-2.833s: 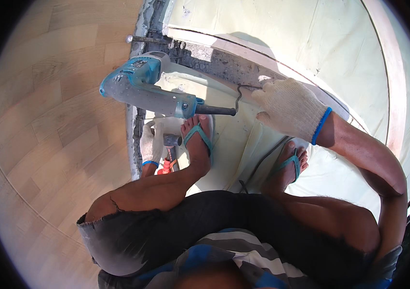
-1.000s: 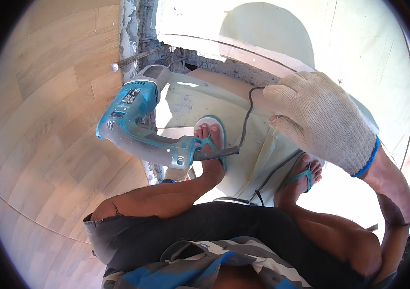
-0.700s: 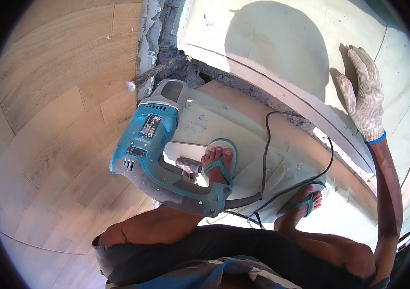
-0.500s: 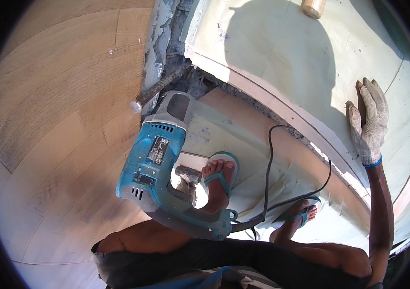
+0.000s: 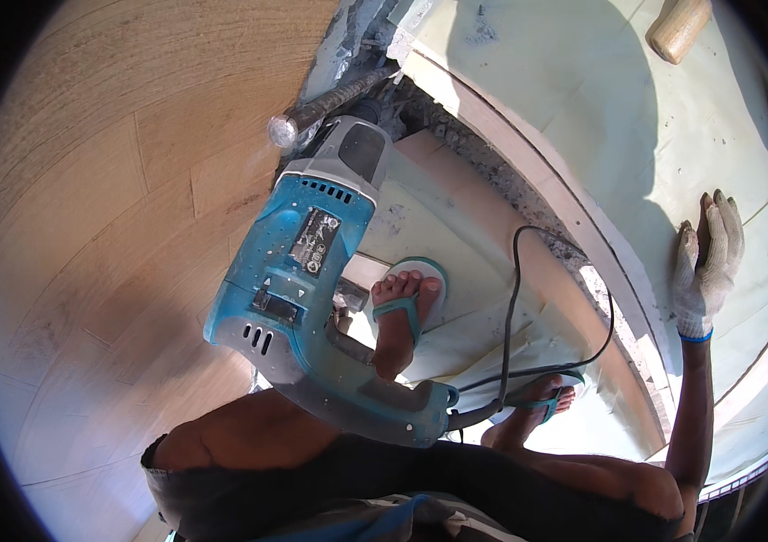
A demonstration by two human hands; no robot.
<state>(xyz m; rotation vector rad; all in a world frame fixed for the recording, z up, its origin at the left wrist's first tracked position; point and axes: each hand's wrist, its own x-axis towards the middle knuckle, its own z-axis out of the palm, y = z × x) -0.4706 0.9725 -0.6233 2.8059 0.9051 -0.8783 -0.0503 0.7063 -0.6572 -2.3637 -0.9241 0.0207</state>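
My right hand (image 5: pixel 707 271), in a whitish knit glove with a blue cuff, lies on the pale green sheet covering (image 5: pixel 564 126) at the right. Its fingers are stretched out and hold nothing. My left hand is out of sight. A blue and grey corded demolition hammer (image 5: pixel 311 262) stands between my left leg and the wooden surface on the left, with no hand on it. Its nose points into a rough gap of broken concrete (image 5: pixel 460 135), where the bit is hidden. Beside the nose, a dark rod (image 5: pixel 334 101) with a shiny rounded end sticks out of the gap.
The black power cord (image 5: pixel 508 316) loops right from the tool's rear handle. My feet in green and white flip-flops (image 5: pixel 415 298) are close to it. Wood planks (image 5: pixel 131 226) fill the left. A wooden handle (image 5: pixel 680 32) lies at the far right. A raised edge (image 5: pixel 528 149) borders the gap.
The view has turned slightly, so the tool, rod and wooden handle sit differently in the picture. My right hand remains flat on the sheet.
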